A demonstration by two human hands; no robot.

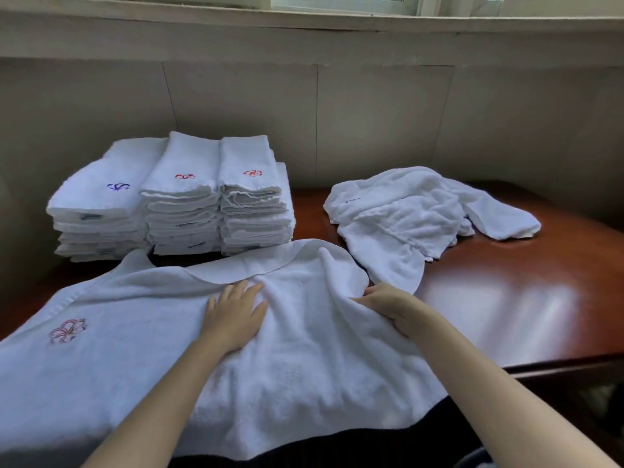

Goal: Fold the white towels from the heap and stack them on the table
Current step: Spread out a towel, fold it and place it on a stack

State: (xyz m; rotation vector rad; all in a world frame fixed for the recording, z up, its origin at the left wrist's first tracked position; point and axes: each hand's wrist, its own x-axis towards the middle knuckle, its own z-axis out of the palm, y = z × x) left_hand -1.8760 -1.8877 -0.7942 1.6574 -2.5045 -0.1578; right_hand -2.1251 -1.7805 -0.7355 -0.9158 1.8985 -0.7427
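A white towel [141, 349] with a pink embroidered flower lies spread across the near part of the table, its near edge hanging over the front. My left hand [233, 315] rests flat on its middle, fingers straight. My right hand [388, 307] grips the towel's right edge, fingers curled into the cloth. Behind stand three stacks of folded white towels [175, 197]. The heap of loose white towels [415, 211] lies at the back right, one of its flaps reaching close to my right hand.
The glossy brown wooden table [506, 298] shows bare to the right, with its front edge near the lower right. A beige panelled wall runs close behind the stacks and the heap, with a window sill above.
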